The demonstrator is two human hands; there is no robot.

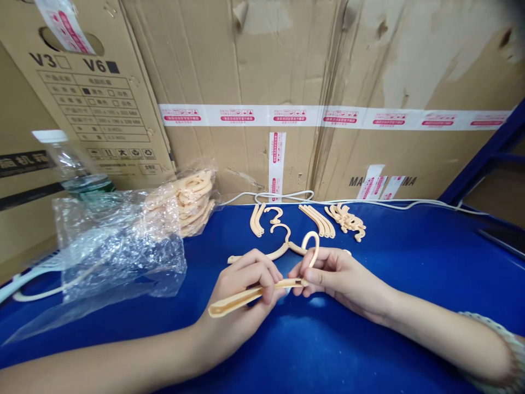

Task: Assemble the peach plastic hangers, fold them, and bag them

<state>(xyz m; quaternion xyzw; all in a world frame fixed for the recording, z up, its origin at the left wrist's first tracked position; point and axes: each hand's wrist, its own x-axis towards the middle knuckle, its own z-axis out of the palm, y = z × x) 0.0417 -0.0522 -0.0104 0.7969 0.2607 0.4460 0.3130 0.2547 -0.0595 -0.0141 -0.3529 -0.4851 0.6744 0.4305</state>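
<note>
My left hand grips a long peach plastic hanger arm that slants down to the left. My right hand pinches a peach plastic hook piece against the right end of that arm. Both hands hover low over the blue table. Just behind them lies an assembled peach hanger flat on the table. Further back lie loose peach parts: curved arms, straight arms and a small heap of hooks.
A crumpled clear plastic bag lies at the left, with a bag of more peach parts behind it. A clear water bottle stands at the far left. Cardboard boxes wall off the back. A white cable runs along them.
</note>
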